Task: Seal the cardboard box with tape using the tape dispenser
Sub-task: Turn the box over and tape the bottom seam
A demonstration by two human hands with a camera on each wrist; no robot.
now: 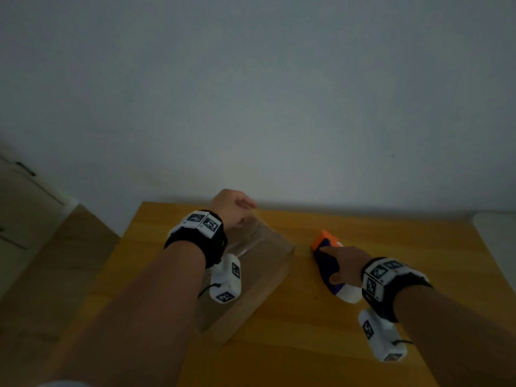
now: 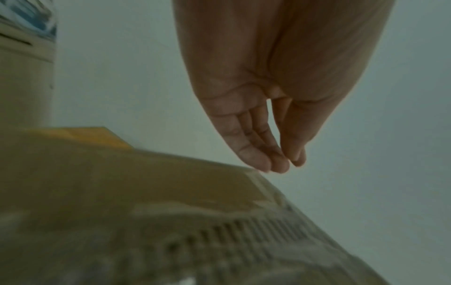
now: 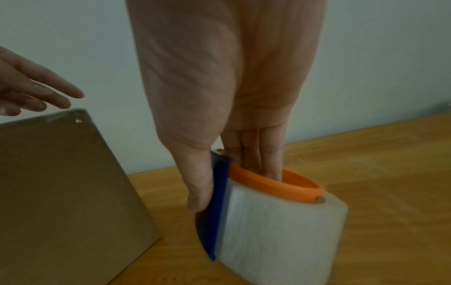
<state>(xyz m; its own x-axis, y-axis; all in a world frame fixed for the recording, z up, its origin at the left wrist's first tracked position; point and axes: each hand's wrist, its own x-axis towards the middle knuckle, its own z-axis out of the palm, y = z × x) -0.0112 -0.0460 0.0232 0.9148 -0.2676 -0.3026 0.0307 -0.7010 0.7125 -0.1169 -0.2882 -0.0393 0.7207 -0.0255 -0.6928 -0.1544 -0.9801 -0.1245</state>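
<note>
Pale grey wall fills the upper frame above an orange-brown wooden table point(image 1: 307, 317). Low and centre lies the cardboard box point(image 1: 259, 280), its long axis running from lower left to upper right, clear tape glinting along its top. Over its far end the left hand point(image 1: 233, 206) hovers with straight, relaxed fingers, holding nothing. Right of the box, the right hand point(image 1: 346, 265) grips the blue-and-orange tape dispenser point(image 1: 328, 256) on the table, fingers inside the roll, thumb on the blue plate.
</note>
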